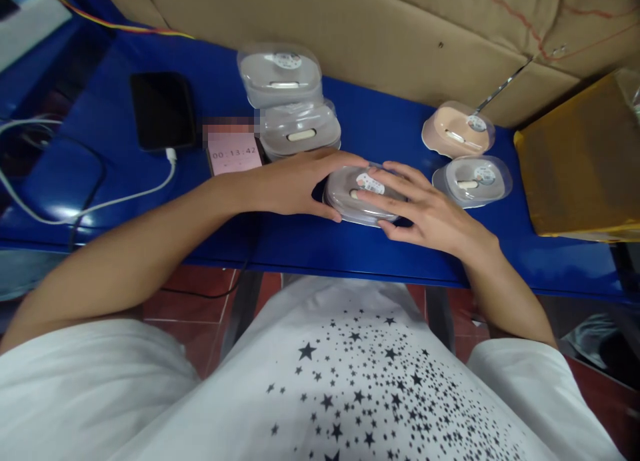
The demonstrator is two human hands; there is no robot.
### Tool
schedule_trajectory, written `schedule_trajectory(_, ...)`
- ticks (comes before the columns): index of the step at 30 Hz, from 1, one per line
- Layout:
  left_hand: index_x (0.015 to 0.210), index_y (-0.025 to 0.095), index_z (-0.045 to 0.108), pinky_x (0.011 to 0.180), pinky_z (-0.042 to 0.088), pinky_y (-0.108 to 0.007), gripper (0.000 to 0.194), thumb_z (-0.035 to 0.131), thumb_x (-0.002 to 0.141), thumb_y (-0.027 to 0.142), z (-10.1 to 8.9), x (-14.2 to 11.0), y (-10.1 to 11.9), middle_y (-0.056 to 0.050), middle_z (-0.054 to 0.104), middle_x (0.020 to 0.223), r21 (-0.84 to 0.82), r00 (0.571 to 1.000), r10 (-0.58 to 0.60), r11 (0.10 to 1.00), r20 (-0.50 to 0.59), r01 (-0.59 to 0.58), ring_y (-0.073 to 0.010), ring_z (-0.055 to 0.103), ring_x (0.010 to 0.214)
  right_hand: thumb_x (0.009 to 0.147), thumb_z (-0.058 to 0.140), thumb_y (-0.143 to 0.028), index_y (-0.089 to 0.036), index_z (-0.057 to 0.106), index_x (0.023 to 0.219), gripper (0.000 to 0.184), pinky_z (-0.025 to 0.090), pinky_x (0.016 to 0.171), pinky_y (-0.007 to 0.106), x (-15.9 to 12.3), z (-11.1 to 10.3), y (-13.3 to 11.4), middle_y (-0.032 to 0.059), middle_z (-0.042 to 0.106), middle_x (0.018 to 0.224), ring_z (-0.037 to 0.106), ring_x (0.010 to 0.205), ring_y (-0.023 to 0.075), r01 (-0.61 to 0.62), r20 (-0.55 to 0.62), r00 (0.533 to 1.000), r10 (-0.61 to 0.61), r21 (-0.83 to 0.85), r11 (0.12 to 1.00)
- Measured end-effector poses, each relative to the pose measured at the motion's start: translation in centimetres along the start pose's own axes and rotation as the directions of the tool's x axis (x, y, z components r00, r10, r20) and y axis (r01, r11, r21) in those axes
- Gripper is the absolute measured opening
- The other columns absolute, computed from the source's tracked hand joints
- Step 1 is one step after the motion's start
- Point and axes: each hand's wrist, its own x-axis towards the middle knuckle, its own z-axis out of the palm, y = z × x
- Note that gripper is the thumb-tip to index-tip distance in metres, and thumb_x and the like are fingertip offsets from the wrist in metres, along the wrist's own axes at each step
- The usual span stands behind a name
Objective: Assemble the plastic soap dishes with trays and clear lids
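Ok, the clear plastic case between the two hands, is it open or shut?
Shut: the clear plastic case shows no lifted lid, held between the left hand and right hand.

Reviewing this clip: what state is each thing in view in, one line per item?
oval plastic case, clear cover closed, held between both hands
left hand, fingers against the case's left side
right hand, fingers spread across the case's top
peach case, clear cover closed, not held
flat grey case, clear cover closed, not held
two grey cases, covers closed, one behind the other
black smartphone, screen dark, white cable plugged in
pink-screen device, showing 00:13:42
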Motion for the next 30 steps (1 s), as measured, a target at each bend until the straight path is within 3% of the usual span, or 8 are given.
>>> schedule_trajectory(6,0.166,0.029,0.040,0.136,0.032,-0.055,0.080,0.069,0.098,0.060,0.1,-0.2,0.2,-0.004,0.043,0.174,0.022,0.999,0.024,0.999,-0.034,-0.023,-0.0251,0.042,0.158,0.106,0.067,-0.033,-0.040,0.055,0.163,0.059,0.035,0.135,0.071,0.1,-0.2,0.0,-0.0003,0.046,0.176,0.038,0.166,0.0365,-0.034,0.019,0.999,0.034,0.035,0.999)
schedule_trajectory(12,0.141,0.038,0.065,0.129,0.044,-0.053,0.045,0.066,0.103,0.060,0.0,-0.3,0.2,-0.002,0.054,0.162,0.043,0.991,0.126,0.991,-0.052,-0.124,-0.0245,0.053,0.145,0.106,0.068,-0.036,-0.038,0.057,0.161,0.056,0.038,0.134,0.068,0.0,-0.4,-0.3,0.0033,0.049,0.174,0.041,0.164,0.0360,-0.064,0.009,0.998,0.063,0.095,0.993)
schedule_trajectory(17,0.152,0.033,0.061,0.129,0.043,-0.056,0.055,0.052,0.108,0.065,0.2,-0.3,0.1,-0.007,0.051,0.167,0.123,0.983,0.172,0.979,-0.067,-0.163,-0.0305,0.051,0.152,0.106,0.067,-0.037,-0.036,0.058,0.159,0.053,0.042,0.131,0.066,-0.2,-0.6,0.3,0.0058,0.049,0.173,0.042,0.163,0.0363,-0.093,0.019,0.996,0.091,0.109,0.990)
schedule_trajectory(21,0.161,0.036,0.053,0.137,0.022,-0.065,0.063,0.049,0.108,0.069,-1.9,-1.1,1.5,-0.001,0.033,0.181,0.354,0.977,-0.032,0.929,-0.209,0.106,-0.0402,0.027,0.167,0.107,0.062,-0.039,-0.036,0.051,0.164,0.058,0.026,0.133,0.078,-0.2,-0.7,1.5,0.0065,0.041,0.179,0.029,0.169,0.0425,-0.227,-0.104,0.970,0.221,-0.049,0.973)
schedule_trajectory(23,0.165,0.032,0.047,0.135,0.020,-0.069,0.072,0.049,0.106,0.073,-3.0,-1.6,2.0,-0.004,0.028,0.183,0.372,0.913,-0.194,0.867,-0.360,0.331,-0.0462,0.027,0.165,0.107,0.061,-0.041,-0.037,0.043,0.170,0.065,0.019,0.132,0.082,-0.1,-0.8,1.8,0.0072,0.034,0.182,0.023,0.170,0.0454,-0.310,-0.183,0.941,0.284,-0.128,0.942)
schedule_trajectory(25,0.167,0.031,0.043,0.131,0.024,-0.071,0.077,0.047,0.105,0.075,-3.5,-1.9,2.0,-0.005,0.032,0.180,0.316,0.856,-0.314,0.832,-0.411,0.457,-0.0495,0.033,0.160,0.108,0.060,-0.044,-0.037,0.034,0.174,0.071,0.019,0.132,0.082,0.1,-0.7,1.7,0.0087,0.031,0.183,0.023,0.170,0.0453,-0.339,-0.201,0.931,0.305,-0.160,0.927)
schedule_trajectory(27,0.167,0.033,0.044,0.129,0.027,-0.072,0.075,0.043,0.105,0.075,-3.0,-1.8,1.6,-0.004,0.039,0.176,0.292,0.872,-0.344,0.844,-0.349,0.450,-0.0488,0.039,0.156,0.109,0.057,-0.046,-0.036,0.029,0.176,0.073,0.021,0.133,0.079,0.3,-0.4,1.3,0.0097,0.031,0.183,0.026,0.169,0.0435,-0.308,-0.184,0.942,0.279,-0.157,0.938)
schedule_trajectory(30,0.162,0.033,0.050,0.128,0.030,-0.070,0.061,0.043,0.110,0.063,-1.4,-1.2,1.1,-0.005,0.046,0.172,0.353,0.954,-0.202,0.895,-0.220,0.271,-0.0454,0.041,0.157,0.110,0.056,-0.048,-0.036,0.025,0.177,0.075,0.025,0.134,0.073,0.6,0.4,0.6,0.0101,0.031,0.183,0.029,0.169,0.0417,-0.237,-0.146,0.965,0.218,-0.131,0.963)
